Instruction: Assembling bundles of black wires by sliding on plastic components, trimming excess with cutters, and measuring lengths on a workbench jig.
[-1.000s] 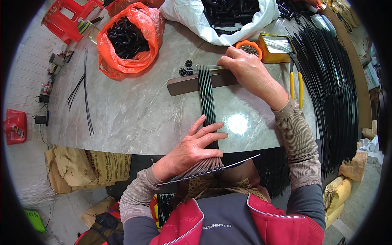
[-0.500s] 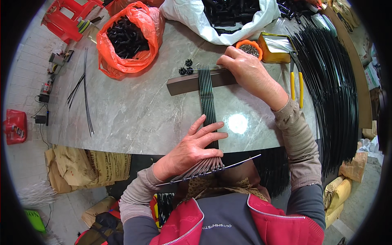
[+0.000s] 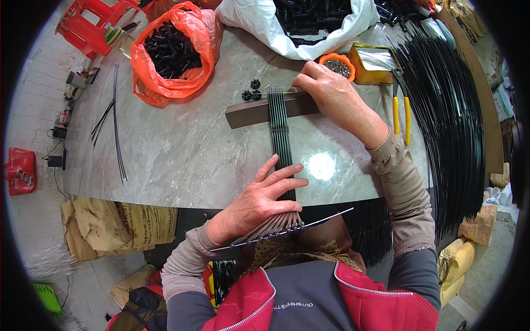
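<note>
A row of thin black rods, looking like umbrella ribs point(image 3: 280, 132), lies side by side over a brown bar point(image 3: 248, 115) on the table. My left hand point(image 3: 256, 201) rests across their near part, fingers spread. Below it, short grey arms point(image 3: 276, 224) fan out toward the table's front edge, their ends strung along a straight thin rod point(image 3: 331, 216). At the far tips of the ribs, my right hand point(image 3: 326, 88) is closed in a pinch on a thin wire point(image 3: 290, 87) that runs across them. Its fingertips are partly hidden.
Small black toothed pieces point(image 3: 254, 91) sit behind the bar. An orange bowl of small parts point(image 3: 337, 66), a yellow tin of pins point(image 3: 376, 59) and yellow-handled pliers point(image 3: 401, 110) stand right. A red bag point(image 3: 174, 83) and white sack point(image 3: 248, 25) hold black parts. Black rods point(image 3: 452, 132) cover the right edge.
My right hand has shifted very slightly at the far tips of the ribs. My left hand and the ribs stay in place.
</note>
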Available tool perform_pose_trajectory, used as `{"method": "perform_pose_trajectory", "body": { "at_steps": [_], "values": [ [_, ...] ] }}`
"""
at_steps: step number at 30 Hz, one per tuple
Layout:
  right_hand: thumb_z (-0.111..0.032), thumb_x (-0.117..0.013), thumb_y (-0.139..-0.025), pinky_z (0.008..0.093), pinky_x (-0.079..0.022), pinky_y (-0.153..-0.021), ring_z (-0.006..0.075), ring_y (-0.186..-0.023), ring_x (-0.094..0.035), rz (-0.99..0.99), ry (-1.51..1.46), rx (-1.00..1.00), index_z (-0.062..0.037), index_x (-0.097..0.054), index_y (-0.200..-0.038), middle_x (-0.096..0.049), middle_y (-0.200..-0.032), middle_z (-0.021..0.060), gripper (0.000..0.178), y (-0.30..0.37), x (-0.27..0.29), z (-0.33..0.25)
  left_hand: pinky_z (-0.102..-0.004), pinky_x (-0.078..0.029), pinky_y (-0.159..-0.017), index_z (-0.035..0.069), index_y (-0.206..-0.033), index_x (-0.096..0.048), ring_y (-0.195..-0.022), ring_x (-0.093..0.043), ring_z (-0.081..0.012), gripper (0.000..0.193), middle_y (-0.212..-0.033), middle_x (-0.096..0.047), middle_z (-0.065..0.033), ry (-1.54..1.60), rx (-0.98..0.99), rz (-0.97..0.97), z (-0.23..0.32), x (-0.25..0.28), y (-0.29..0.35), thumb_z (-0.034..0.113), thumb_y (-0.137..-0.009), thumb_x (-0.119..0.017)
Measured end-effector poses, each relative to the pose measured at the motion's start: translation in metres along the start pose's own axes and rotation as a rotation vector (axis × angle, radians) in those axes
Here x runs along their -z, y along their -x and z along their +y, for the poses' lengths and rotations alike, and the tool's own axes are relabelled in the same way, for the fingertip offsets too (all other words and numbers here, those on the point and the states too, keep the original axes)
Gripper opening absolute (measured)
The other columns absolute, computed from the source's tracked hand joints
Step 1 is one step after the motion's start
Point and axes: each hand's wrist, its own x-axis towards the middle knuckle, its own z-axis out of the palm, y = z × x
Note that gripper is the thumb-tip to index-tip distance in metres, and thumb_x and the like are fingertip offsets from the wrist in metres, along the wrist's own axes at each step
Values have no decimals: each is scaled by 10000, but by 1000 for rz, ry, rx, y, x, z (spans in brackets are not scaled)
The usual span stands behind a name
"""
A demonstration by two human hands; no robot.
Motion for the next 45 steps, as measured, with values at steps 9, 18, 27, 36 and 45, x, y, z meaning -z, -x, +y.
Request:
{"method": "perform_pose_trajectory", "body": {
  "at_steps": [9,18,27,36,45],
  "values": [
    [2,-588,-882,379,-523,-822,283,-952,-643,17,-20,3,-37,-648,-1049,-572,-1003,102,182,0,-3,1,-580,-191,-1222,178,-931,-723,-1416,-436,-299,133,-1345,-594,-63,3,3,-1,0,0,1,237,-839,-647],
    [-4,-593,-875,381,-529,-817,277,-945,-645,-1,52,8,-29,-671,-1043,-576,-989,103,186,1,-2,-3,-581,-194,-1219,174,-925,-719,-1413,-440,-299,129,-1340,-598,-62,5,3,-3,1,2,0,237,-829,-661],
    [-1,-588,-871,384,-530,-820,290,-957,-644,13,30,18,-22,-665,-1048,-580,-985,107,194,1,-4,-1,-580,-194,-1220,173,-933,-720,-1413,-440,-300,139,-1339,-597,-62,7,1,0,1,1,0,231,-827,-651],
    [-6,-593,-866,381,-539,-819,283,-960,-648,-4,75,23,-22,-665,-1055,-589,-985,106,203,0,-4,-4,-577,-194,-1221,172,-928,-724,-1412,-443,-300,139,-1336,-599,-65,10,-1,15,0,0,0,224,-824,-649],
    [-5,-591,-872,381,-541,-818,282,-956,-652,12,57,25,-31,-665,-1075,-594,-1001,103,218,1,-5,-1,-577,-198,-1219,172,-925,-722,-1407,-448,-305,140,-1333,-600,-69,7,-5,24,0,0,0,239,-814,-671]
  ]
}}
